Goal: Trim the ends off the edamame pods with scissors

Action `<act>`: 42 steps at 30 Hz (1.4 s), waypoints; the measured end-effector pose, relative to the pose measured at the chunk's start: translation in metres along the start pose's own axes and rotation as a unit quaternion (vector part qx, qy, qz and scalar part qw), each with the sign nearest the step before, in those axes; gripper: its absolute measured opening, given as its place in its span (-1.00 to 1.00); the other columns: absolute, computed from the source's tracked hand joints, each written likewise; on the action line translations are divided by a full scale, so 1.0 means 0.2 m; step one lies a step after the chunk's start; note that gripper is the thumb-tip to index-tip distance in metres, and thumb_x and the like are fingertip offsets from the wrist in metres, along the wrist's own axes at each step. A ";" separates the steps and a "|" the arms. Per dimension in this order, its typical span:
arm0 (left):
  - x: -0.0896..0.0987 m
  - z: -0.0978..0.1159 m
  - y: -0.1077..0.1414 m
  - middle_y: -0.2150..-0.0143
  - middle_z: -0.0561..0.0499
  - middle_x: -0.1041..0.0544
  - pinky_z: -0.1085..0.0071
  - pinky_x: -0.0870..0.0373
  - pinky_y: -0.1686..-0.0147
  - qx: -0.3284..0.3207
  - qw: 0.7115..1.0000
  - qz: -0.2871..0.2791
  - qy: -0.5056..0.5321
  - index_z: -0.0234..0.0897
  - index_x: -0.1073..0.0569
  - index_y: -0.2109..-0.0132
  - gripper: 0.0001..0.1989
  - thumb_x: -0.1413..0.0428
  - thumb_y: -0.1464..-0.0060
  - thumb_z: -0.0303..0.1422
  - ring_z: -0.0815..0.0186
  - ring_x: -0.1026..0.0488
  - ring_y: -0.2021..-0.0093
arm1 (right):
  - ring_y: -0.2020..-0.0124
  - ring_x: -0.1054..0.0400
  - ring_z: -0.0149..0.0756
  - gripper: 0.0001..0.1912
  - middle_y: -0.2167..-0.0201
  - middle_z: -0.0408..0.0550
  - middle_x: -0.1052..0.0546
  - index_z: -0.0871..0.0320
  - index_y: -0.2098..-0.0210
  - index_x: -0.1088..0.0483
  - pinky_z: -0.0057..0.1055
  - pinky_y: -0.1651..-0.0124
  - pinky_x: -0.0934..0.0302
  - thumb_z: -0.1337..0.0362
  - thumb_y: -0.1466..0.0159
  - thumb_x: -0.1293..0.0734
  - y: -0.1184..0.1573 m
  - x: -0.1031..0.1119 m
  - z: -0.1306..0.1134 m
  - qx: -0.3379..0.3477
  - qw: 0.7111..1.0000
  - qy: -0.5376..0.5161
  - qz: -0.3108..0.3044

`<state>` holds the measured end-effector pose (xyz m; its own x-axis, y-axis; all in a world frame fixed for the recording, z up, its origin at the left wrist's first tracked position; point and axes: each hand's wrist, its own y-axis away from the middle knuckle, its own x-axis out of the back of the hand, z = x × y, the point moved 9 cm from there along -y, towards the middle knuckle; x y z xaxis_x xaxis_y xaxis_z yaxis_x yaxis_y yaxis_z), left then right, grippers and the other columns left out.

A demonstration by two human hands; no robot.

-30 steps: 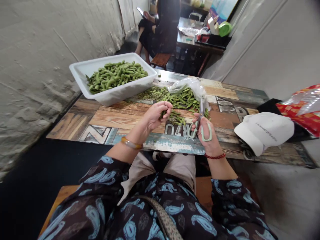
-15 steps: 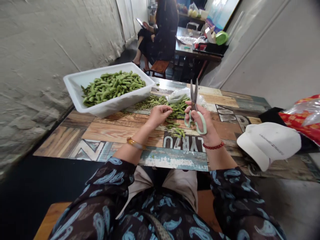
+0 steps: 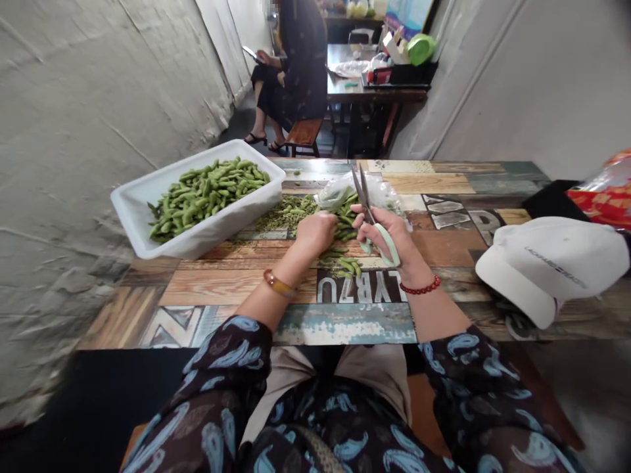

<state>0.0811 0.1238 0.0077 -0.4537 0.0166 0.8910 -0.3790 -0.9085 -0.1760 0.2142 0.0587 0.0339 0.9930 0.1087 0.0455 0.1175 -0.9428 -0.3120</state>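
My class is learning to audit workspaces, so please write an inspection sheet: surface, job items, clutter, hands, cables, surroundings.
Surface: patchwork table printed with letters.
Job items: white tub holding green pods; loose pods by a see-through bag; scissors, blades parted.
Clutter: green scraps beside the tub; white cap at right.
Hands: right hand holds the scissors; left hand is at the loose pods, fingertips hidden.
Cables: nothing seen.
Surroundings: seated person holding a flat device; second table behind.

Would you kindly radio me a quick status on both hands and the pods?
Left hand at the pods, grip hidden. Right hand holding scissors, blades parted. Plastic bag right among the pods; white cap off to the right.
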 end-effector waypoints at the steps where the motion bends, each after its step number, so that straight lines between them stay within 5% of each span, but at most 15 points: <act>1: 0.01 -0.01 0.03 0.33 -0.11 -0.54 0.39 -0.14 0.36 -0.010 0.999 -0.002 0.036 -0.28 -0.59 0.37 -0.88 -0.15 -0.05 -0.45 0.23 -0.43 0.32 | 0.45 -0.35 -0.46 -0.51 0.31 -0.15 -0.46 0.09 -0.07 -0.46 -0.50 0.46 -0.31 -0.01 -0.23 -0.42 0.00 0.00 0.00 0.001 1.000 0.000 0.001; 4: 0.04 -0.07 0.13 0.51 0.03 -0.44 0.44 -0.09 0.44 0.006 0.972 -0.012 0.235 -0.28 -0.59 0.38 -0.95 -0.23 0.05 -0.42 0.36 -0.29 0.48 | 0.46 -0.35 -0.45 -0.49 0.31 -0.14 -0.47 0.10 -0.07 -0.47 -0.49 0.45 -0.31 -0.02 -0.23 -0.42 0.00 -0.02 -0.02 0.004 1.000 0.006 -0.006; 9: 0.05 -0.17 0.27 0.58 0.17 -0.27 0.50 0.06 0.59 0.127 0.827 -0.032 0.547 -0.31 -0.51 0.31 -0.71 -0.33 0.12 -0.22 0.52 -0.06 0.62 | 0.47 -0.30 -0.46 -0.50 0.31 -0.13 -0.48 0.13 -0.07 -0.48 -0.48 0.42 -0.29 0.03 -0.20 -0.45 0.01 -0.04 -0.02 0.014 0.997 0.069 -0.012; 16: 0.08 -0.17 0.30 0.53 0.17 -0.35 0.56 0.05 0.64 0.135 0.761 -0.036 0.634 -0.30 -0.37 0.37 -0.61 -0.39 0.16 -0.20 0.59 -0.08 0.64 | 0.33 -0.41 -0.36 -0.48 0.19 -0.04 -0.48 0.10 -0.13 -0.44 -0.39 0.26 -0.39 0.11 -0.22 -0.45 0.03 -0.10 0.03 0.023 0.990 0.138 -0.035; 25: 0.09 -0.09 0.32 0.30 0.06 -0.44 0.58 0.03 0.60 0.108 0.706 -0.082 0.695 -0.29 -0.55 0.03 -0.63 -0.27 -0.05 -0.20 0.60 -0.18 0.56 | 0.31 -0.46 -0.30 -0.50 0.20 -0.05 -0.51 0.05 -0.15 -0.41 -0.28 0.14 -0.43 0.15 -0.24 -0.45 0.05 -0.12 0.03 0.066 0.968 0.239 -0.045; 31: 0.09 -0.09 0.33 0.26 0.03 -0.44 0.59 -0.04 0.57 0.112 0.705 -0.087 0.695 -0.28 -0.54 0.00 -0.61 -0.27 -0.05 -0.19 0.58 -0.22 0.52 | 0.31 -0.46 -0.27 -0.53 0.19 0.00 -0.52 0.10 -0.14 -0.41 -0.25 0.17 -0.45 0.16 -0.26 -0.42 0.06 -0.16 -0.01 0.103 0.955 0.276 -0.043; 37: 0.08 -0.15 0.30 0.54 0.15 -0.29 0.57 0.04 0.62 0.091 0.756 -0.036 0.647 -0.32 -0.54 0.24 -0.70 -0.31 0.00 -0.18 0.57 -0.10 0.61 | 0.15 -0.45 -0.12 -0.46 0.08 0.10 -0.51 0.09 -0.16 -0.37 -0.17 0.13 -0.46 0.12 -0.23 -0.46 0.09 -0.21 -0.06 0.184 0.926 0.326 -0.045; 42: 0.08 -0.14 0.30 0.55 0.15 -0.32 0.54 0.01 0.60 0.053 0.795 -0.029 0.603 -0.32 -0.56 0.25 -0.70 -0.30 -0.02 -0.15 0.55 -0.10 0.60 | 0.13 -0.45 -0.10 -0.40 0.08 0.08 -0.48 0.05 -0.21 -0.32 -0.14 0.09 -0.44 0.12 -0.22 -0.46 0.09 -0.24 -0.05 0.184 0.915 0.352 -0.070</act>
<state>0.0288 0.0822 0.0003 -0.9057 0.3906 -0.1644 -0.3868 -0.9205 -0.0562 0.1695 0.0331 0.0348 0.7318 -0.1309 0.6689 0.3666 -0.7517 -0.5482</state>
